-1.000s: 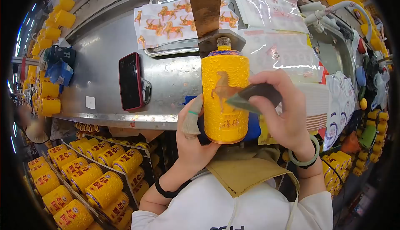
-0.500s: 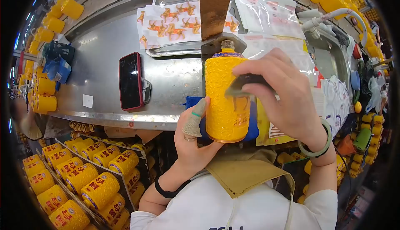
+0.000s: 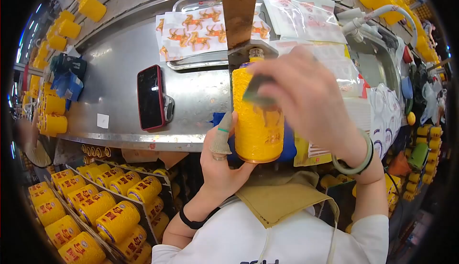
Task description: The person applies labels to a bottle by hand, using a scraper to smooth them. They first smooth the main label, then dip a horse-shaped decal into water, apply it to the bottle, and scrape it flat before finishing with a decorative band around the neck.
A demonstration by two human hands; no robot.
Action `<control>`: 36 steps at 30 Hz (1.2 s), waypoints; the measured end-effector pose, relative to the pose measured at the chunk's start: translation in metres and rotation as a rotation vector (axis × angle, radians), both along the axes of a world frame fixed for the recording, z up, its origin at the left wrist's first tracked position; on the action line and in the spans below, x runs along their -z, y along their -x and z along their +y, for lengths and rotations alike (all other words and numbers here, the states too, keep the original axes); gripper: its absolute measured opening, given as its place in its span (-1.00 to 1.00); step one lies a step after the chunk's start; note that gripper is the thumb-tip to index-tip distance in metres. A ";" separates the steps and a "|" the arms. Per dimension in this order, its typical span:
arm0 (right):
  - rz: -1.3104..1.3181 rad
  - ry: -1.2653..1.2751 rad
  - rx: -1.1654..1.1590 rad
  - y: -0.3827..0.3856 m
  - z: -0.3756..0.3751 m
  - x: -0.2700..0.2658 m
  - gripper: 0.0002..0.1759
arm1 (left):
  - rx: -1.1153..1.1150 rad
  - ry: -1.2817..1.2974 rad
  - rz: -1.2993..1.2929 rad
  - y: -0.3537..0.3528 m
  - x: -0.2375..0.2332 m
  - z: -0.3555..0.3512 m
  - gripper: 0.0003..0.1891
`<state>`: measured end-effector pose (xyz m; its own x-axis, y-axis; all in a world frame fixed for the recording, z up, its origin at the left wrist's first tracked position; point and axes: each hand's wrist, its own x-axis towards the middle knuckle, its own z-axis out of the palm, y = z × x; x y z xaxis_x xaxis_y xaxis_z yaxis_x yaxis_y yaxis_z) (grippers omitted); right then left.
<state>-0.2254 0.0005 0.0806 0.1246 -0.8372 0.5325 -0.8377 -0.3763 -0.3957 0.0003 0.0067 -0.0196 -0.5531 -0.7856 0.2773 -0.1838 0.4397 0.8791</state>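
Observation:
A yellow embossed bottle (image 3: pixel 253 140) stands upright in front of me, with a clear glass neck at the top and a faint horse picture on its side. My left hand (image 3: pixel 221 168) is closed around its lower left side; a cloth finger cot (image 3: pixel 221 140) covers one finger. Between the fingers of my right hand (image 3: pixel 306 96) is a dark, flat scraper pad (image 3: pixel 256 89), held against or just over the bottle's upper front. Motion smears this hand, and it hides the bottle's upper right.
A phone (image 3: pixel 150 96) lies on the metal table (image 3: pixel 114 106). Horse decal sheets (image 3: pixel 193 37) rest on a tray behind the bottle, under a brown post (image 3: pixel 239 10). Plastic-wrapped sheets (image 3: pixel 306 15) and a white pipe (image 3: pixel 368 20) are right. Racked yellow bottles (image 3: pixel 117 221) stand lower left.
My right hand has moved up and left across the bottle with the scraper pad, uncovering more of the horse picture. My left hand still holds the bottle in nearly the same place.

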 end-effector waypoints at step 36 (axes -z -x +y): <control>-0.428 -0.087 0.198 -0.011 0.064 0.021 -0.57 | 0.046 -0.037 0.048 -0.004 0.003 -0.003 0.05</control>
